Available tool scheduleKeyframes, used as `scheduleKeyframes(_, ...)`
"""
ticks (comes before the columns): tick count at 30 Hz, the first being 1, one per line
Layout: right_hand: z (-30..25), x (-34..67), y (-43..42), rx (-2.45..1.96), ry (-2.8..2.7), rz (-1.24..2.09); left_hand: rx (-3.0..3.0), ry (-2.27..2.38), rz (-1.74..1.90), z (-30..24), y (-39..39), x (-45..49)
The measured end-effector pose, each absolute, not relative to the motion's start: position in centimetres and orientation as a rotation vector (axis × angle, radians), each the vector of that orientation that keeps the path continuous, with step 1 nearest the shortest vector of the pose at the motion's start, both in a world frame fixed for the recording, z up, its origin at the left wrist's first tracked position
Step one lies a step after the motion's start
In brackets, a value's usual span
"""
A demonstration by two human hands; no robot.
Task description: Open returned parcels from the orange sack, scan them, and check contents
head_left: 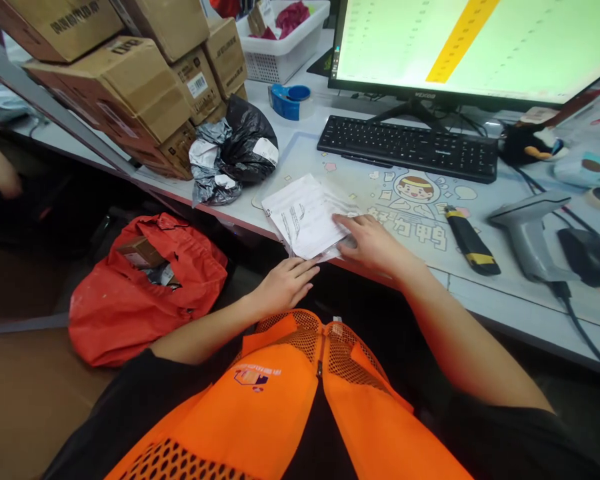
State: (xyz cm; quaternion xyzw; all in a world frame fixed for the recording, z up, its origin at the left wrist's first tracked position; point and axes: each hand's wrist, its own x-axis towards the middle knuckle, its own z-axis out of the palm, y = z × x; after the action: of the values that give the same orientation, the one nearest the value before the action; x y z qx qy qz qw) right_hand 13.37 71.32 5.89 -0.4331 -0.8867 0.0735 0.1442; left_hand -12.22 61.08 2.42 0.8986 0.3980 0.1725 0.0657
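Note:
A flat white paper packet in clear plastic (pixel 307 217), with printed text on it, lies at the front edge of the desk. My right hand (pixel 373 245) grips its right side, index finger on top and thumb lower at the plastic; the other fingers are partly hidden. My left hand (pixel 287 285) is at the packet's near corner, just off the desk edge. Its fingers are stretched out, with the tips touching or very close to the plastic. Nothing shows inside the left hand.
Cardboard boxes (pixel 130 87) and dark plastic parcels (pixel 247 143) stand at the left. Behind are a blue tape dispenser (pixel 290 101), a white basket (pixel 280 57), a keyboard (pixel 407 147) and a monitor (pixel 410 40). At right lie a box cutter (pixel 473 240) and a barcode scanner (pixel 527 233). A red bag (pixel 130 313) sits below.

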Motion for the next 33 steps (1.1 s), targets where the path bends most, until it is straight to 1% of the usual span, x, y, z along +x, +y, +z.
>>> scheduleKeyframes(3, 6.7, 12.6, 71.4, -1.23, -2.601, 0.057, 2.703, 1.185, 0.56, 1.3, 60.9, -12.4)
scheduleKeyframes(7, 6.5, 11.0, 72.5, -0.916, -2.654, -0.117, 2.762, 1.156, 0.64, 1.7, 61.7, -12.7)
scheduleKeyframes(9, 6.0, 10.5, 73.3, -0.783, -2.666, -0.097, 2.785, 1.151, 0.695, 2.5, 62.4, -12.8)
scheduleKeyframes(11, 5.7, 10.3, 74.3, -0.759, -2.617, -0.037, 2.811, 1.118, 0.743, 3.6, 63.1, -12.9)
scheduleKeyframes(14, 6.1, 10.1, 75.5, -0.874, -2.411, 0.066, 2.831, 1.111, 0.823, 5.3, 64.2, -13.2)
scheduleKeyframes(19, 8.4, 10.4, 77.1, -0.986, -2.06, 0.227, 2.803, 1.308, 0.91, 7.5, 65.4, -13.8)
scheduleKeyframes(23, 10.2, 10.9, 77.7, -0.992, -1.916, 0.235, 2.789, 1.412, 1.188, 9.7, 67.0, -13.3)
scheduleKeyframes(26, 11.4, 11.0, 77.1, -0.99, -1.896, 0.221, 2.827, 1.404, 1.361, 12.0, 69.1, -12.1)
scheduleKeyframes(30, 12.6, 11.3, 75.4, -0.964, -1.965, 0.158, 2.947, 1.304, 1.293, 14.6, 72.2, -10.5)
scheduleKeyframes(33, 12.8, 12.0, 74.7, -0.994, -1.955, 0.163, 2.961, 1.203, 1.228, 15.1, 73.3, -10.4)
